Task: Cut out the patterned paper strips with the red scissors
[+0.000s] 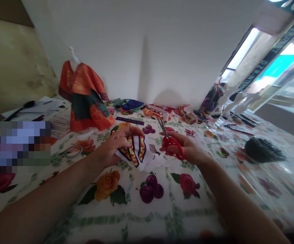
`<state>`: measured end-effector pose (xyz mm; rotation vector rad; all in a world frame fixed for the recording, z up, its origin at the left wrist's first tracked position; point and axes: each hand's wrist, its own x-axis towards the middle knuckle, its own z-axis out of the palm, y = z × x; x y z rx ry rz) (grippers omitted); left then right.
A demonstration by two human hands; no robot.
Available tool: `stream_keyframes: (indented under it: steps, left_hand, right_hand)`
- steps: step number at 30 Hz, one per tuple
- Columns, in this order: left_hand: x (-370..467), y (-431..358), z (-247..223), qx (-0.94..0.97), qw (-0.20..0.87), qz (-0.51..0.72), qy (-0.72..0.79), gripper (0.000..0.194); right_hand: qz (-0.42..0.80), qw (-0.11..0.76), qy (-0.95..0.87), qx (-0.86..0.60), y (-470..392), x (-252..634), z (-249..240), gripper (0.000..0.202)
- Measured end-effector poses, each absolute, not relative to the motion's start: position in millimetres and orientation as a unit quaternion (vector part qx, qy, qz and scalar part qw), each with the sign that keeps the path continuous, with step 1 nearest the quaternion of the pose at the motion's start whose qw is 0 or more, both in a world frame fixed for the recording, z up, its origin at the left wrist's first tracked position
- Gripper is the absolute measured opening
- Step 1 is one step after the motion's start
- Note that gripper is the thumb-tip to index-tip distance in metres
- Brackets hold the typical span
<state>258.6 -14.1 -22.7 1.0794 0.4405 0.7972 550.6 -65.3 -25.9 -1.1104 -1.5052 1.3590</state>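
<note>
My left hand [118, 142] pinches a small piece of fabric [136, 150], patterned in yellow and red with dark purple edging and a pale strip down its middle. White backing or paper [150, 162] hangs out below and beside it. In my right hand [187, 146] is a pair of scissors [172, 145] with red handles, my fingers wrapped around the loops. The metal blades point up and away from me, to the right of the fabric and apart from it.
A small dress form wears an orange and green garment [85, 98] at the back left. Fabric scraps [162, 111] lie along the wall. A tape roll [73, 151] rests left, papers [41, 108] behind it. On the right are a dark bundle in plastic [262, 149] and white stands [238, 101].
</note>
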Motion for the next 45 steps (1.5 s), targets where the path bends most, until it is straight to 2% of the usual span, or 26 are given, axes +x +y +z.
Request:
stream_keyframes:
  steps: [7, 12, 16, 21, 25, 27, 31, 35, 41, 45]
  left_hand:
    - [262.7, -27.3, -22.6, 0.482, 0.794, 0.325, 0.178, 0.036]
    - [267.4, -28.4, -25.0, 0.477, 0.771, 0.352, 0.232, 0.020]
    - [270.8, -29.1, -25.5, 0.456, 0.760, 0.378, 0.268, 0.015]
    - [271.3, -25.4, -19.5, 0.412, 0.717, 0.483, 0.289, 0.013]
    - [269.8, -28.4, -7.8, 0.370, 0.679, 0.578, 0.261, 0.022]
    - [271.4, -33.4, -5.6, 0.364, 0.688, 0.570, 0.263, 0.028]
    - [280.4, -45.1, -11.5, 0.360, 0.696, 0.572, 0.240, 0.028]
    - [287.5, -55.7, -19.2, 0.378, 0.720, 0.540, 0.218, 0.029]
    - [294.9, -66.2, -33.1, 0.404, 0.747, 0.493, 0.188, 0.029]
    - [300.4, -68.0, -47.8, 0.464, 0.764, 0.404, 0.194, 0.029]
  right_hand:
    - [0.602, 0.423, -0.552, -0.393, -71.5, 526.7, -31.4, 0.045]
    - [0.593, 0.436, -0.540, -0.408, -72.6, 523.3, -32.4, 0.052]
    - [0.579, 0.437, -0.540, -0.427, -74.3, 518.1, -34.0, 0.053]
    - [0.561, 0.431, -0.539, -0.457, -79.5, 509.5, -30.5, 0.054]
    - [0.523, 0.477, -0.518, -0.479, -83.1, 504.0, -30.5, 0.054]
    - [0.543, 0.494, -0.494, -0.466, -85.0, 499.9, -33.9, 0.053]
    - [0.638, 0.474, -0.435, -0.423, -91.4, 486.1, -44.3, 0.048]
    - [0.714, 0.473, -0.347, -0.382, -94.7, 472.2, -52.6, 0.055]
    - [0.678, 0.554, -0.306, -0.374, -82.5, 479.2, -64.5, 0.048]
    - [0.615, 0.625, -0.314, -0.364, -71.6, 499.0, -63.5, 0.042]
